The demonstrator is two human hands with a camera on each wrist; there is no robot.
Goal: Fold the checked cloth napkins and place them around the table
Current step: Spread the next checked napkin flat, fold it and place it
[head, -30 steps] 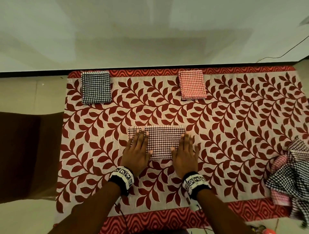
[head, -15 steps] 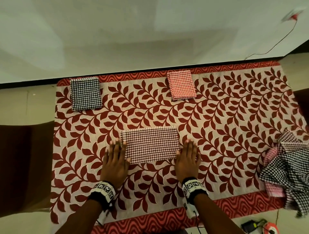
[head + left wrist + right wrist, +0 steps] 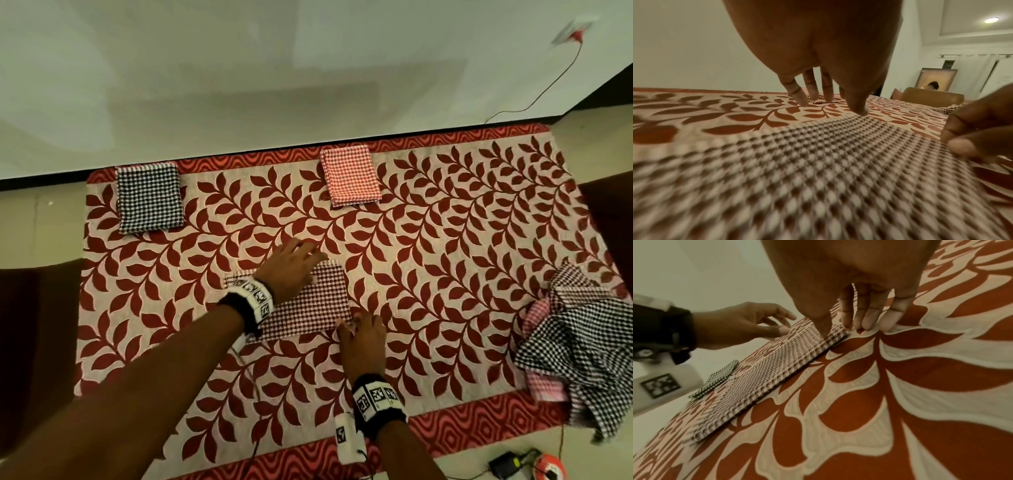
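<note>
A maroon checked napkin (image 3: 318,305), folded into a long strip, lies on the leaf-patterned tablecloth (image 3: 445,274). My left hand (image 3: 308,253) reaches across it to its far right edge. There the fingers (image 3: 809,95) stand straight on the cloth, with the thumb at the napkin's (image 3: 818,162) edge. My right hand (image 3: 352,325) pinches the near right corner. In the right wrist view its thumb sits on top of the napkin (image 3: 777,363) and its fingers (image 3: 865,321) are at the corner. A folded black checked napkin (image 3: 149,198) and a folded red one (image 3: 351,176) lie along the far edge.
A heap of unfolded checked napkins (image 3: 582,342) hangs over the table's right end. Brown chairs stand at the left (image 3: 34,325) and right (image 3: 609,205). A white wall runs behind the table. A charger and cable (image 3: 507,466) lie on the floor near right.
Both hands lay flat beside the napkin's near edge. Now the left hand has crossed over it to the far right edge, and the right hand has taken the near right corner.
</note>
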